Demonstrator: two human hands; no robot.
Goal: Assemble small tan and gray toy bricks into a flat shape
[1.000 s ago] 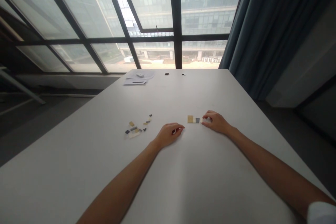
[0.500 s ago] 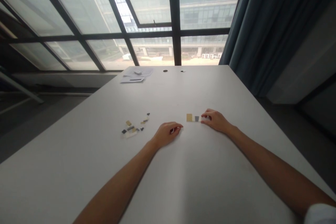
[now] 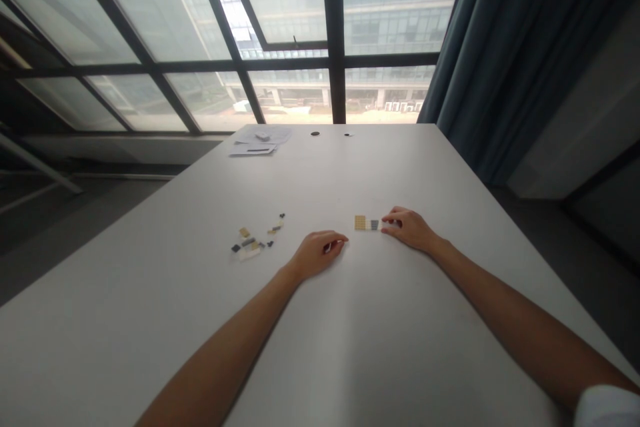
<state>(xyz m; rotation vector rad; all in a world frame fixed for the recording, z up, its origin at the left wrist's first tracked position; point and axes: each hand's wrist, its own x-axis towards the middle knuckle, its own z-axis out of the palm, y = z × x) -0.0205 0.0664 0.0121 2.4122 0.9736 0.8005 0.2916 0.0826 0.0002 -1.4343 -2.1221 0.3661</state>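
A small flat assembly of tan, white and grey building bricks point(image 3: 366, 223) lies on the white table point(image 3: 350, 347). My right hand point(image 3: 407, 228) rests at its right end, fingertips touching it. My left hand point(image 3: 317, 253) lies on the table to the left of the assembly, fingers curled, with a small light piece between the fingertips. A scatter of several loose tan, grey and white bricks point(image 3: 255, 240) lies further left, apart from both hands.
Papers with a small object on them point(image 3: 260, 141) lie at the table's far edge, with two dark round spots point(image 3: 315, 134) beside them. Large windows stand behind the table and a dark curtain point(image 3: 500, 60) hangs at the right.
Both hands have stayed almost still. The view has shifted slightly, so everything sits a little higher in the picture.
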